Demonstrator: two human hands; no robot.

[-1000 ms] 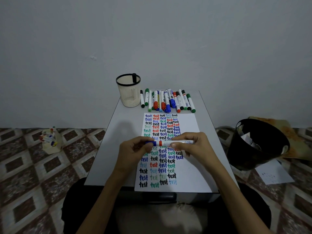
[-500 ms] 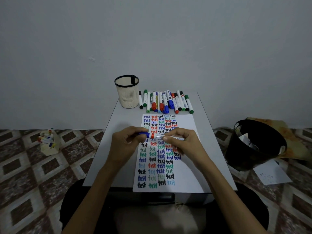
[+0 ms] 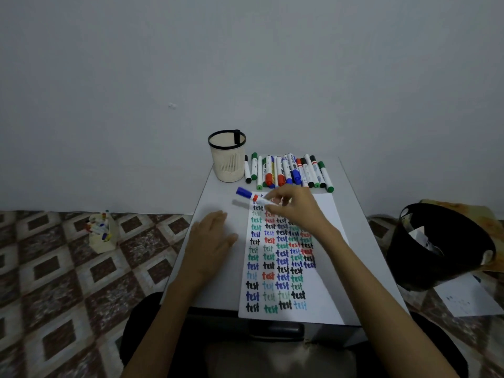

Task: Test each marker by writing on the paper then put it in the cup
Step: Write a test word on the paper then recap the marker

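Nearest to me, the paper lies on the grey table, filled with rows of the word "test" in several colours. At about 9 o'clock from the paper, my left hand rests flat on the table, fingers spread open, holding nothing. Farther, at 12 o'clock, my right hand pinches the blue-capped marker over the top edge of the paper, cap on and pointing toward 10 o'clock. Beyond it stands the cup, with one black marker inside. At 3 o'clock from the cup lies the row of markers.
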